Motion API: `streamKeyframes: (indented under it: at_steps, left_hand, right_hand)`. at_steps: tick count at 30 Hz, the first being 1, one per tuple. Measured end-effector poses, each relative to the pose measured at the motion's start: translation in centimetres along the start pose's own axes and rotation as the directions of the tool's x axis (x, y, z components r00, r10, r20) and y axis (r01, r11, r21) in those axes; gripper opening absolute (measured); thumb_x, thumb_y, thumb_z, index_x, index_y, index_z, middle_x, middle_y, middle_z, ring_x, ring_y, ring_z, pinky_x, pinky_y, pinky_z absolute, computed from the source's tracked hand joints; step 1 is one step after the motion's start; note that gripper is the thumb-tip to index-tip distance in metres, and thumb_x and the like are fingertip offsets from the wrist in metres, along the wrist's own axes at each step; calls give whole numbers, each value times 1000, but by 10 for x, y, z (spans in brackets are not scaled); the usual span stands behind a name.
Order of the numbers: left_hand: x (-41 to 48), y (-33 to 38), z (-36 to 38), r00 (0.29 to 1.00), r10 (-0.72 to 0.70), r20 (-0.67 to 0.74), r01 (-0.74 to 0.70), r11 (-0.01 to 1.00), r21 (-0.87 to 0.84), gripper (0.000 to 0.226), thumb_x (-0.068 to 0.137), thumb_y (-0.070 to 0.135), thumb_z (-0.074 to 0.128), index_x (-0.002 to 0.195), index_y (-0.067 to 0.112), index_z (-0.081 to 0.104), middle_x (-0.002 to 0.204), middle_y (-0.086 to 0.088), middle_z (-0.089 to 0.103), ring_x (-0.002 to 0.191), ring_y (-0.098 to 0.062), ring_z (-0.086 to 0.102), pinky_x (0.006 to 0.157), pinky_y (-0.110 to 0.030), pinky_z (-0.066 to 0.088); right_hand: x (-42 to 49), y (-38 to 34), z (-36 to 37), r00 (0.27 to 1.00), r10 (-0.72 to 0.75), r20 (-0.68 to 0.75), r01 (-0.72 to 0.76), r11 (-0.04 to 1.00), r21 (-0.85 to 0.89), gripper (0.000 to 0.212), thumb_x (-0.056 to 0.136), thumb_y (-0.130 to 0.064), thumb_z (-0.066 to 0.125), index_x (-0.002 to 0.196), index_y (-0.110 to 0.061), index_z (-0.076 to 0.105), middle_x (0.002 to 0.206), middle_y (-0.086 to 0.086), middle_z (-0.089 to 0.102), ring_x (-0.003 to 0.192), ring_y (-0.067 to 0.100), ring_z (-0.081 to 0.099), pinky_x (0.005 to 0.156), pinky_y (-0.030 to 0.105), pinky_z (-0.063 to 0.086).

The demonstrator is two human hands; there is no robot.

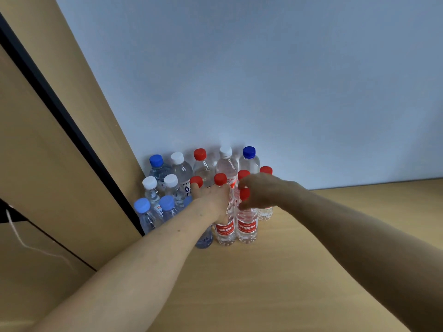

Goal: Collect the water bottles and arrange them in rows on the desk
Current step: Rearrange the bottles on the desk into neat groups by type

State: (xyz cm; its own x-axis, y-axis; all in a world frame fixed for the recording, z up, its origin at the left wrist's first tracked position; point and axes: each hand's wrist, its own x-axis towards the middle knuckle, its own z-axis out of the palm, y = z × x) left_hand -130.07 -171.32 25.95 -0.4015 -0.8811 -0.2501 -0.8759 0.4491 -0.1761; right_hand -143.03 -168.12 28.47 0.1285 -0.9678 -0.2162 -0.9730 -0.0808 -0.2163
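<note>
Block is mostly built, I'd say: bottles [183, 172] stand in rows in the desk [311, 236] corner, blue and white caps left, red caps right. Left hand [211, 196] lies over a front red-label bottle [225, 230] (gripping or steadying, can't tell). Right hand [260, 192] grips the neck of the end bottle [247, 227], which stands in the front row. Probably only squaring-up left.

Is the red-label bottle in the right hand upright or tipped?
Upright: red-label bottle stands base down on the desk, cap up, right hand round its neck.

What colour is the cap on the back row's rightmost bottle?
The cap is dark blue, head view.
</note>
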Motion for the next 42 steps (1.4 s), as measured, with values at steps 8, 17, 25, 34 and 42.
streamKeyframes:
  at_steps: [8, 17, 25, 34, 42]
  left_hand:
    - [0, 2, -1, 1000, -9, -17, 8, 999, -35, 48, 83, 21, 69, 126, 22, 46, 97, 3, 54, 102, -24, 57, 103, -52, 31]
    - [-2, 3, -1, 1000, -30, 5, 30, 999, 16, 71, 81, 30, 72, 140, 22, 34, 124, -4, 51, 118, -27, 50, 103, -51, 32]
    - [-31, -6, -27, 996, -48, -70, 50, 998, 26, 66, 82, 30, 72, 137, 16, 38, 136, -8, 44, 126, -28, 44, 102, -51, 34]
    - [-97, 14, -20, 986, 12, -163, -6, 999, 38, 49, 86, 18, 63, 132, 17, 47, 134, -8, 48, 127, -28, 43, 105, -49, 33]
    - [-183, 26, -12, 983, 106, -150, -94, 992, 83, 64, 82, 13, 65, 140, 12, 40, 142, -13, 40, 136, -34, 35, 108, -50, 29]
  right_hand:
    - [1, 1, 15, 998, 40, -54, -38, 999, 24, 43, 86, -22, 70, 125, -12, 53, 117, 8, 62, 103, 23, 61, 82, 26, 47]
    - [-2, 1, 17, 998, 39, -47, -38, 999, 29, 51, 87, -22, 69, 132, -16, 47, 125, 6, 59, 110, 22, 59, 90, 28, 47]
    - [-27, -8, 6, 988, 33, -152, -40, 998, -42, 50, 88, -13, 67, 133, -13, 46, 122, 7, 61, 103, 22, 62, 78, 25, 48]
    - [-98, -52, 13, 973, 99, -210, -135, 977, -164, 43, 90, -14, 59, 130, -17, 46, 120, 6, 61, 105, 25, 60, 77, 31, 46]
    - [-185, -105, 30, 946, 245, -212, -282, 944, -170, 41, 93, -15, 55, 134, -15, 47, 129, 4, 57, 119, 24, 54, 92, 32, 44]
